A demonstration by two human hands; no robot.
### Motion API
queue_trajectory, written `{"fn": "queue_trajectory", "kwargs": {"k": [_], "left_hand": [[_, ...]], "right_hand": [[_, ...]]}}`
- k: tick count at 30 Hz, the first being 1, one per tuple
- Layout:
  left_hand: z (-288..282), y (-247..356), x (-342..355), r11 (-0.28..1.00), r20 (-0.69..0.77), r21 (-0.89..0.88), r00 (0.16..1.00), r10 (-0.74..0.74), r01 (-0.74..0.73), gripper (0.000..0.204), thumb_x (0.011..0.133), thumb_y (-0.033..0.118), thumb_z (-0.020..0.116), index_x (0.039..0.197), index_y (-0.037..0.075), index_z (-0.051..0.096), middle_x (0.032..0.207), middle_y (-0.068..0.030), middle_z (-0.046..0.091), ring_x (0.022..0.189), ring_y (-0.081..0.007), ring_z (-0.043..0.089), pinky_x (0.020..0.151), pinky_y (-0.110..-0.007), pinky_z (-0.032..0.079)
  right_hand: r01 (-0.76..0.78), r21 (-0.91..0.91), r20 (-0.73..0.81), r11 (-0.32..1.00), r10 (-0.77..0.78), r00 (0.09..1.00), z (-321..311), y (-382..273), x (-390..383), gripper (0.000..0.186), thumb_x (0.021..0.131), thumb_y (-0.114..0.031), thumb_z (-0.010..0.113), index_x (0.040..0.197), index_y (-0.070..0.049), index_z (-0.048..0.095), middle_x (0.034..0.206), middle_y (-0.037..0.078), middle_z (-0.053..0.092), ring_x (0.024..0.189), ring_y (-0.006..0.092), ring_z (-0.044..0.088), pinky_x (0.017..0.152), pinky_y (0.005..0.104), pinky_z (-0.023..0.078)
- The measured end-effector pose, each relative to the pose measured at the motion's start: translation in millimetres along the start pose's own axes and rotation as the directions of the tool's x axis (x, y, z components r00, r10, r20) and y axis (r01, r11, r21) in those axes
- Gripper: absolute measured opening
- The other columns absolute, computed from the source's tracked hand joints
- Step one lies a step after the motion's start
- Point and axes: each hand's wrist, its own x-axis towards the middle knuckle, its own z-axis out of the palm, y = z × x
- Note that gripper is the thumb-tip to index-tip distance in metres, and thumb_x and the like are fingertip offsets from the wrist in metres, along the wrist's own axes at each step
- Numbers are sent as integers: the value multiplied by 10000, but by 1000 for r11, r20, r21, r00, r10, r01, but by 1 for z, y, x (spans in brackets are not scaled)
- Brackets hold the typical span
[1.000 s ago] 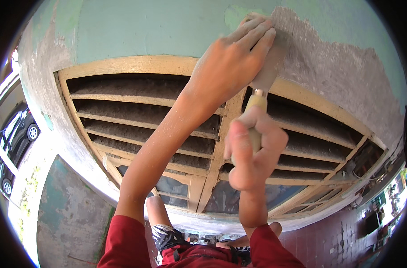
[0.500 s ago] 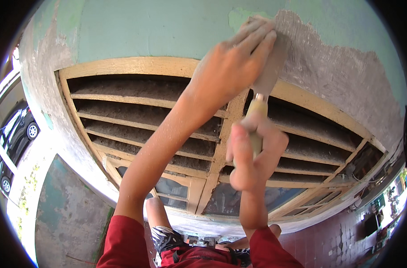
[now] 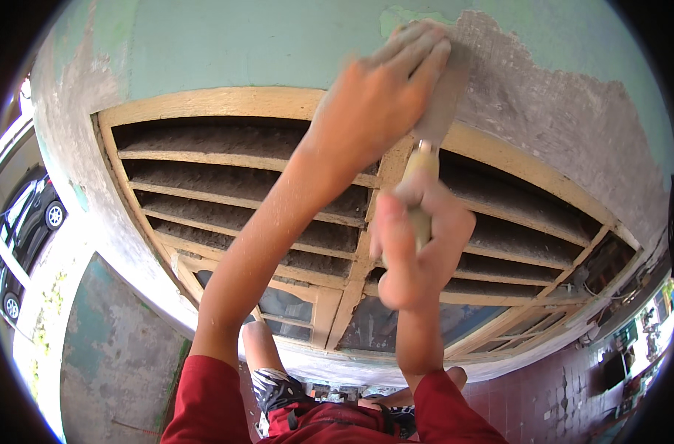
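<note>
A scraper with a pale yellowish handle and a wide grey blade is held up against the wall. My right hand is wrapped round the handle, thumb lying along it. Stretched out flat over the blade's left side, my left hand presses near its far edge; the fingers look dusty and the thumb is hidden. The blade's tip meets the border between green paint and a bare, scratched grey patch. Both hands are somewhat blurred.
Below the hands is a yellowish wooden window frame with dusty vent slats and glass panes. A weathered panel stands at lower left, with a dark car beyond. Reddish floor tiles show at lower right.
Both hands and the scraper have shifted slightly up and to the left, the blade still against the wall. My grip on the handle looks the same.
</note>
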Motion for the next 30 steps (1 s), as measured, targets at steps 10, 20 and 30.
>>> {"fn": "queue_trajectory", "kwargs": {"k": [10,20,30], "left_hand": [[-54,74,-148,939,427,-238,895,-128,248,591,794,52,698,1368,-32,588,1480,-171,557,1396,-331,516,1163,-452,441],[-248,156,-415,425,703,631,-247,-667,649,603,853,296,750,1357,-8,618,1441,-235,568,1360,-407,511,1203,-492,309],[-210,141,-340,243,865,412,-293,-408,878,709,784,220,835,1417,37,575,1286,-229,669,1218,-413,612,1028,-463,486]], "right_hand": [[-12,-177,333,984,71,940,-66,57,-162,99,744,-128,701,680,-127,626,555,19,570,450,190,540,457,314,391],[-429,-398,455,811,581,675,-131,32,-311,120,886,-186,744,816,-90,725,527,93,592,428,278,590,446,385,465],[-170,-266,742,949,314,593,-54,66,-282,90,893,-179,715,950,-114,741,581,112,613,453,291,590,461,404,473]]}}
